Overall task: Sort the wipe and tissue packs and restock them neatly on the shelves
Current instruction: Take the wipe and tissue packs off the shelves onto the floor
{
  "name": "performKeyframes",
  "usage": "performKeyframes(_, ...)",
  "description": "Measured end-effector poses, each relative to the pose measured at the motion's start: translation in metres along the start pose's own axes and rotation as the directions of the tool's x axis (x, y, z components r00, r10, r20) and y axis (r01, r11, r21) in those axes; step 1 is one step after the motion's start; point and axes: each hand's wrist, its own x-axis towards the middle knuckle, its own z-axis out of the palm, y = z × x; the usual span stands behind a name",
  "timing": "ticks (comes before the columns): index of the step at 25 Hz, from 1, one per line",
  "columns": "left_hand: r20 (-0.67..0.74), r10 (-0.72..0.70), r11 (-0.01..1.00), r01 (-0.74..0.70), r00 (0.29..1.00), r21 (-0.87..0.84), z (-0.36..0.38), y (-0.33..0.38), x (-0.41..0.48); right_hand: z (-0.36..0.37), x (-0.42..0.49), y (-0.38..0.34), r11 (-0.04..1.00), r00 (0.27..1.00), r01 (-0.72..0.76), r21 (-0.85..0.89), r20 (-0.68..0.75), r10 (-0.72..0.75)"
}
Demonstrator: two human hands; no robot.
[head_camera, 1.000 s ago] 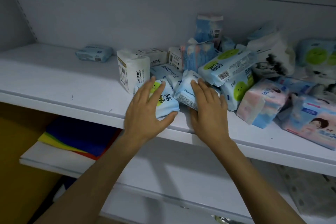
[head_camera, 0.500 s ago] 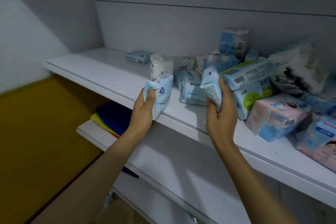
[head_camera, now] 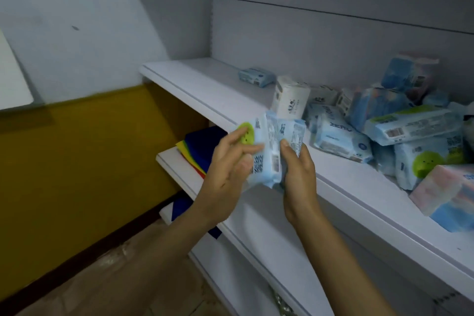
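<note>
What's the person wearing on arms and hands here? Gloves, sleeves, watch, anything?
Nothing visible. The left hand and right hand are ungloved, and no rings show, though the picture is slightly blurred. Both forearms are bare down to the frame edge: no sleeves, watch or bands in view.

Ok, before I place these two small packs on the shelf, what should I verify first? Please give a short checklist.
1. The left hand holds the green-face pack: ok.
2. The right hand holds the second pack: ok, fingers curled round it.
3. Both packs are the same kind: cannot tell, the second pack's front is hidden.
4. Bare room on the shelf beside the pile, toward the wall end: ok, only a small blue pack lies there.
5. The pile is tidy enough to stack against: not ok, its packs lean on each other.
</note>
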Motion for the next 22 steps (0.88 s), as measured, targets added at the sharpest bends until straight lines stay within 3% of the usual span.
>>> performKeyframes(4,-0.262,-0.211,0.977,0.208,0.942,-0.041,-0.06,-0.011,-0.001,0.053,0.0,0.029,0.994,0.991,-0.108,0.0,0.077,0.108)
performKeyframes(5,-0.24,-0.316,0.948,0.294,0.918,-0.126,-0.08,-0.014,-0.001,0.071,0.0,0.04,0.991,0.986,-0.132,-0.001,0.104,0.132)
performKeyframes(7,-0.054,-0.475,0.833,0.429,0.878,-0.35,-0.126,-0.023,-0.004,0.109,-0.003,0.063,0.98,0.967,-0.201,-0.013,0.158,0.201)
performKeyframes(9,0.043,-0.51,0.75,0.468,0.859,-0.467,-0.179,-0.035,-0.016,0.15,-0.004,0.091,0.957,0.926,-0.291,-0.024,0.244,0.288)
performKeyframes(12,-0.029,-0.599,0.707,0.512,0.8,-0.487,-0.25,-0.053,-0.027,0.206,-0.005,0.123,0.929,0.884,-0.37,-0.028,0.298,0.361)
performKeyframes(17,-0.177,-0.676,0.65,0.464,0.715,-0.602,-0.345,-0.087,-0.036,0.255,0.004,0.154,0.853,0.827,-0.515,0.089,0.314,0.467)
performKeyframes(20,-0.085,-0.659,0.604,0.458,0.747,-0.653,-0.372,-0.104,-0.031,0.271,0.01,0.174,0.844,0.812,-0.534,0.054,0.309,0.495)
performKeyframes(22,-0.009,-0.682,0.579,0.532,0.731,-0.618,-0.367,-0.12,-0.021,0.286,0.016,0.19,0.847,0.792,-0.525,-0.082,0.318,0.521)
